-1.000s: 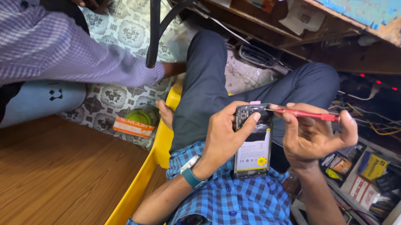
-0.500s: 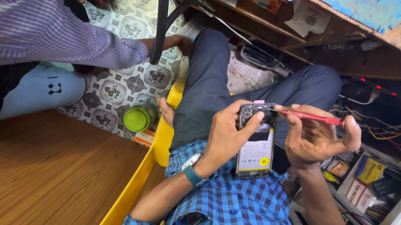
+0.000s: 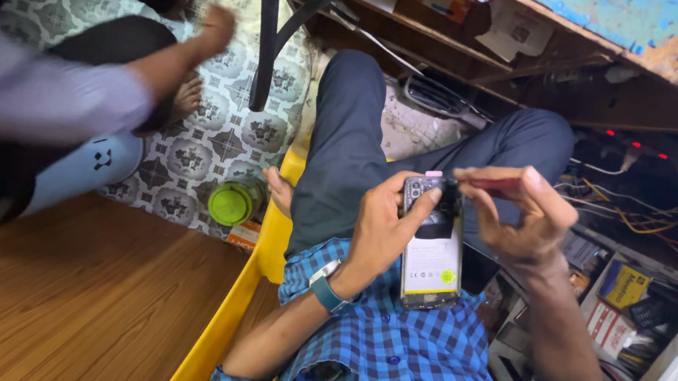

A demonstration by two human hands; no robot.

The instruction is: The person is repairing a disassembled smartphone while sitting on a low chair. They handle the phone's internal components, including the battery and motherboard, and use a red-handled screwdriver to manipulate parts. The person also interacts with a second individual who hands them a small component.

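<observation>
While it hangs over the person's lap, the opened phone (image 3: 433, 248) stands upright in the middle of the view, its back cover off and a pale battery with a small green sticker showing. The left hand (image 3: 382, 225) has its grip closed round the phone's left edge, thumb pressed near the camera block at the top. The right hand (image 3: 515, 215) pinches a red-handled tool (image 3: 493, 182) that lies level, its tip touching the phone's top end. A teal wristwatch (image 3: 328, 287) sits on the left wrist, above a blue checked shirt (image 3: 421, 370). Just left runs a yellow seat edge (image 3: 247, 291), with a green round lid (image 3: 235, 203) on the patterned floor (image 3: 218, 130) beyond. Another person's blurred sleeve (image 3: 44, 93) reaches across the upper left.
</observation>
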